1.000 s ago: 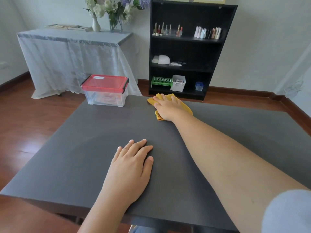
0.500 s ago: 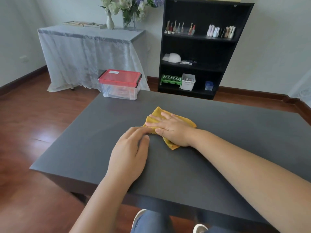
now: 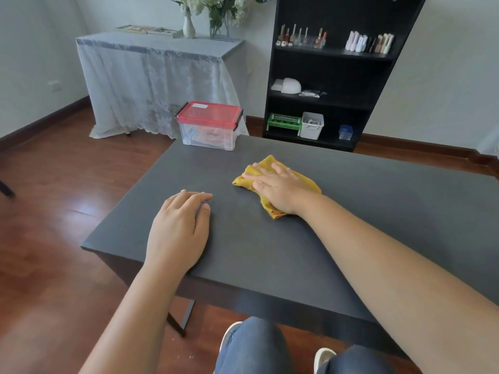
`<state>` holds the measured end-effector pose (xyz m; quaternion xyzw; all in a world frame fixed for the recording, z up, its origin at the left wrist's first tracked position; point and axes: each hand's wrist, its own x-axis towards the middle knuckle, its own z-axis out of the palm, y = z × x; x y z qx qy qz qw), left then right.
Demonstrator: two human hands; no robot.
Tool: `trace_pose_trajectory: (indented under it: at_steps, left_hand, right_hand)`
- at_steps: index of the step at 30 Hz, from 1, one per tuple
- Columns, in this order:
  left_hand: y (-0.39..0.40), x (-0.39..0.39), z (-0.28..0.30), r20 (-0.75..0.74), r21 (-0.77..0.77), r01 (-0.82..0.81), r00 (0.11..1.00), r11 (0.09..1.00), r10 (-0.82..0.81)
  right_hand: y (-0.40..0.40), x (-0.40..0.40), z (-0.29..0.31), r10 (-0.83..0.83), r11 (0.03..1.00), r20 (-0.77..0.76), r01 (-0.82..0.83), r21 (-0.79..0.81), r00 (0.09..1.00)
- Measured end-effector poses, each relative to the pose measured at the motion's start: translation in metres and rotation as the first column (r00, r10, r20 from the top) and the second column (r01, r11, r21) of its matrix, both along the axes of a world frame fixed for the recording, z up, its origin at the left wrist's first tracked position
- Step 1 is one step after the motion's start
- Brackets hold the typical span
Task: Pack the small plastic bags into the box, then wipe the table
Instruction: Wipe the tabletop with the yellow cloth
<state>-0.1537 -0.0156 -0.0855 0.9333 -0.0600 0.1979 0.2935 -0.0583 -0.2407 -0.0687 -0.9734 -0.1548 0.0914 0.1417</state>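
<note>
Right hand (image 3: 278, 188), fingers spread wide and palm pressed flat, pins a crumpled yellow cloth (image 3: 272, 182) against the matte dark-grey table (image 3: 378, 211) a little back from its centre; left hand (image 3: 179, 228), open and empty, rests flat near the table's left edge. At the far left corner stands the box (image 3: 210, 126), a clear rigid plastic tub with a red lid latched down, reddish contents faintly visible through its wall though not identifiable as bags. With no loose bags on the table, packing appears complete and wiping is judged under way, how much surface remains being impossible to tell.
</note>
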Motion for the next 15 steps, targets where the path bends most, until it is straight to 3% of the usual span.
trace_pose_trajectory:
  at_steps: [8,11,15]
  left_hand:
    - [0.005,-0.005,0.006,0.051,-0.186,-0.037,0.998,0.982,0.048]
    - [0.012,-0.006,0.006,0.024,-0.136,-0.023,0.999,0.99,0.027]
    - [0.029,-0.002,0.007,-0.042,-0.023,-0.012,0.999,1.0,0.011]
  right_hand:
    - [0.036,-0.095,-0.015,0.304,0.953,0.086,-0.302,-0.033,0.949]
    - [0.002,-0.123,-0.018,0.258,0.966,0.1,-0.259,0.0,0.961]
    - [-0.043,-0.119,-0.013,0.074,0.997,0.055,-0.072,-0.041,0.996]
